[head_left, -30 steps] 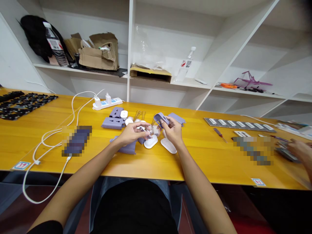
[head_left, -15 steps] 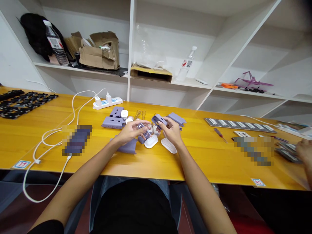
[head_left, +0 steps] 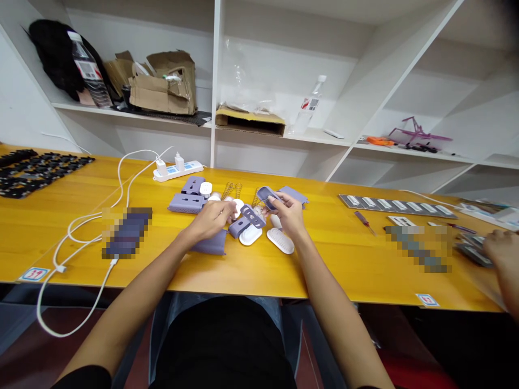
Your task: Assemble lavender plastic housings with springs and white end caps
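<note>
My right hand (head_left: 289,212) grips a small purple oval plastic shell (head_left: 267,196), tilted with its hollow side showing. My left hand (head_left: 214,218) has its fingers drawn together beside a white round part (head_left: 238,207); whatever the fingertips hold is hidden. Between the hands, a purple slotted frame (head_left: 253,215) rests over another purple piece (head_left: 239,227) and a white oval cover (head_left: 251,235). A ribbed white oval soap-dish-like plate (head_left: 280,241) lies near my right wrist. Metal coil springs (head_left: 229,189) are behind my left hand.
Purple housings (head_left: 186,203) lie at left, with another under my left wrist. A white power strip (head_left: 178,170) stands behind, its cable running by a blurred phone (head_left: 128,232). A screwdriver (head_left: 363,220) and a co-worker's hand (head_left: 503,251) are at right.
My left hand has let go of the purple slotted frame, which now lies on the pile, and has shifted slightly left. My right hand keeps the purple shell, now tilted more.
</note>
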Demonstrator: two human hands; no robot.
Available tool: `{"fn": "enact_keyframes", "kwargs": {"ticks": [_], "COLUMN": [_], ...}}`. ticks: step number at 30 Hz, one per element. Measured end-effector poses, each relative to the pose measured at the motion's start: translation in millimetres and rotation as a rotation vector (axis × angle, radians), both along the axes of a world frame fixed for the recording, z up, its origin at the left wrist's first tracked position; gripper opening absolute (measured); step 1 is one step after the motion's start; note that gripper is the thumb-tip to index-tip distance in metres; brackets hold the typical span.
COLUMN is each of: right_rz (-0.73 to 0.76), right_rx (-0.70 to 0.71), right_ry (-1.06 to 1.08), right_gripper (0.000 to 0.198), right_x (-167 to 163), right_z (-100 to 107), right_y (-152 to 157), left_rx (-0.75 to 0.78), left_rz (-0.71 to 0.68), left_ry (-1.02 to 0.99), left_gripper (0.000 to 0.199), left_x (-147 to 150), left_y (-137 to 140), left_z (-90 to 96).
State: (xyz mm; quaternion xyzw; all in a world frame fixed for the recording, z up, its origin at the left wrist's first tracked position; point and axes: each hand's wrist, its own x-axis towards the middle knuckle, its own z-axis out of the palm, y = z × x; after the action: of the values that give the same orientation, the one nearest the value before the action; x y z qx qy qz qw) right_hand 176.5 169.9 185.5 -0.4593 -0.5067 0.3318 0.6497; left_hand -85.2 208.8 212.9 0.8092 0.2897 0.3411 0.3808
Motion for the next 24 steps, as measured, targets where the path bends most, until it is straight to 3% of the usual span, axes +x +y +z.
{"fn": "enact_keyframes", "kwargs": {"ticks": [2, 3, 5, 8, 12, 17, 20, 24], "right_rz": [0.015, 0.021, 0.018, 0.003, 0.07, 0.093, -0.052, -0.27], "right_rx": [0.001, 0.002, -0.001, -0.019, -0.031, -0.092, -0.084, -0.031], "right_ry": [0.025, 0.03, 0.014, -0.029, -0.044, -0.191, -0.416, -0.744], "right_gripper": [0.044, 0.043, 0.042, 0.042, 0.043, 0.044, 0.039, 0.03], "right_x": [2.3, 3.3, 5.1, 6.7, 6.3, -4.8, -18.0, -35.7], "right_z": [-0.1, -0.2, -0.8, -1.8, 0.6, 8.8, 3.8, -23.3], "right_y": [-0.2, -0.5, -1.2, -2.5, -4.7, -23.2, -52.3, -99.0], "left_rx": [0.257, 0.296, 0.237, 0.127, 0.141, 0.146, 0.207, 0.222], "left_rz": [0.089, 0.065, -0.052, -0.137, -0.177, -0.14, -0.143, -0.153], "left_ry": [0.249, 0.362, 0.527, 0.697, 0.745, 0.752, 0.598, 0.474], "left_gripper": [0.062, 0.056, 0.058, 0.083, 0.079, 0.079, 0.081, 0.072], "left_x": [-13.9, -21.6, -35.7, -47.4, -44.5, -47.3, -65.1, -91.7], "left_y": [1.3, 2.9, 7.5, 13.7, 11.2, -4.6, -13.9, -21.8], "left_z": [6.6, 8.6, 8.5, 0.3, -9.4, 0.1, 11.8, 26.5]}}
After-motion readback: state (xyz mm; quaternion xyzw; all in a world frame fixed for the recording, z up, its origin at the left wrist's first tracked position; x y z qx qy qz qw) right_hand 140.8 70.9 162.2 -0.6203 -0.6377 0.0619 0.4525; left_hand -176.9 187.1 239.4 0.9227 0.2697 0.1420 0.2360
